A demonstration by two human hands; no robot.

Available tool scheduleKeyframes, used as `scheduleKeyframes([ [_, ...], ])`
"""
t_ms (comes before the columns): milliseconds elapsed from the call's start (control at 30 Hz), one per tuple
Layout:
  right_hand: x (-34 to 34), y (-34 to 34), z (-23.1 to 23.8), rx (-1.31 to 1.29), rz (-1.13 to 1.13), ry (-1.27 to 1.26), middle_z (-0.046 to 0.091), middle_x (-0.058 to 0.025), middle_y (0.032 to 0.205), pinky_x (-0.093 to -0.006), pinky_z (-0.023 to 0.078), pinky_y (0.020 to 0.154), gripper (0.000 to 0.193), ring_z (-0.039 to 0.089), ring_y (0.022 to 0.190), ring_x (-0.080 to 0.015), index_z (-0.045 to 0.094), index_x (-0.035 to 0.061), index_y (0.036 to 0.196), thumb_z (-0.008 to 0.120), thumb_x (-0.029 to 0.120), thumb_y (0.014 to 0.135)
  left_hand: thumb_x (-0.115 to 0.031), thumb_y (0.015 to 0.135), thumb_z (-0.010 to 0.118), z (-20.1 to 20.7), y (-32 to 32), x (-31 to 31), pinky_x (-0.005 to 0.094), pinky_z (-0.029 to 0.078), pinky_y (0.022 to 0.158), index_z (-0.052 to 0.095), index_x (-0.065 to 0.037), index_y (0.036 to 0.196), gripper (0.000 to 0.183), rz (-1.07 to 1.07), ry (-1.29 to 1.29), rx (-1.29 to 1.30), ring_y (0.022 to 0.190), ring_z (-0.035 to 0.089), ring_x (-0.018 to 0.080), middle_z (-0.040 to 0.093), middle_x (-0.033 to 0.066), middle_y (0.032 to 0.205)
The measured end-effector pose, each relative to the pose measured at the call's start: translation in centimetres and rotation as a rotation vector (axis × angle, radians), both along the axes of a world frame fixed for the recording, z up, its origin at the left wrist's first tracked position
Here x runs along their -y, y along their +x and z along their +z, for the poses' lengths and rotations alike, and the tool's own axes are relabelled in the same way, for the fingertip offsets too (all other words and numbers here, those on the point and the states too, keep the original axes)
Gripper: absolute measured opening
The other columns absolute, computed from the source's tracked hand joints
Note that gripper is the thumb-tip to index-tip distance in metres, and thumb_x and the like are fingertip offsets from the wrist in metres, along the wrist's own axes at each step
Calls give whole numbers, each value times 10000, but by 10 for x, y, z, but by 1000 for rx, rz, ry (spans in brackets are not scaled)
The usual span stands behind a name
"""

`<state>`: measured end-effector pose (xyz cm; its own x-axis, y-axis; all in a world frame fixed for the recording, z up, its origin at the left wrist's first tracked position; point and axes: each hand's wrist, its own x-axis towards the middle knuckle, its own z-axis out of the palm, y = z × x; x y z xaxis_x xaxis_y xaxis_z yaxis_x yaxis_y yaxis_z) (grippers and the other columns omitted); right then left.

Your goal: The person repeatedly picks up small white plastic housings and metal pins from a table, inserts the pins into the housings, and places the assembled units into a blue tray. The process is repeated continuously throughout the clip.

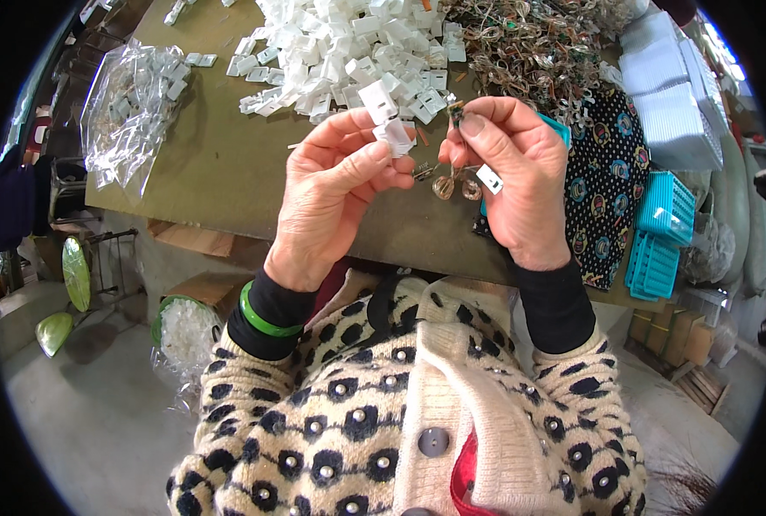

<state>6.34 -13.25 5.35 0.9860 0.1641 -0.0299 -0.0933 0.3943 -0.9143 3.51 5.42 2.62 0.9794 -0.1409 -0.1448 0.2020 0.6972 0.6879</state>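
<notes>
My left hand (321,191) pinches a small white plastic casing (379,103) between thumb and fingers, above the near part of the table. A second white piece (393,136) sits just below it at the fingertips. To its right, my right hand (520,176) holds a tiny circuit board (456,113) between thumb and forefinger. Coiled thin wires (444,187) hang beneath that hand. Another small white plastic part (490,179) rests against its lower fingers. The two hands are a short way apart.
White casings (357,43) lie heaped on the table (228,172), beside a tangle of wired boards (538,52). A clear plastic bag (125,116) of parts lies left. On the right are patterned black cloth (606,189), turquoise baskets (665,211) and stacked white trays (671,86).
</notes>
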Motion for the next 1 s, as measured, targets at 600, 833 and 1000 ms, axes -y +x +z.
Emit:
scheduleKeyframes([
  [600,-17,-30,14,3,9,-230,677,-42,828,-175,449,560,77,586,673,-35,604,2,928,654,59,916,68,812,727,-9,-11,13,320,585,786,643,32,1105,308,89,22,168,831,681,181,694,129,980],
  [833,-24,-36,10,238,-64,-461,673,-59,864,-243,503,641,74,618,713,-104,620,-2,929,668,7,873,71,817,727,-5,-13,16,293,579,794,645,26,1094,292,161,18,208,827,678,162,695,98,946],
  [1000,-27,-40,0,495,-161,-629,620,-92,868,-289,485,665,196,615,724,-194,606,19,910,660,-105,768,54,836,719,2,-15,17,287,574,778,640,30,1034,214,155,7,178,817,688,159,702,106,939],
])
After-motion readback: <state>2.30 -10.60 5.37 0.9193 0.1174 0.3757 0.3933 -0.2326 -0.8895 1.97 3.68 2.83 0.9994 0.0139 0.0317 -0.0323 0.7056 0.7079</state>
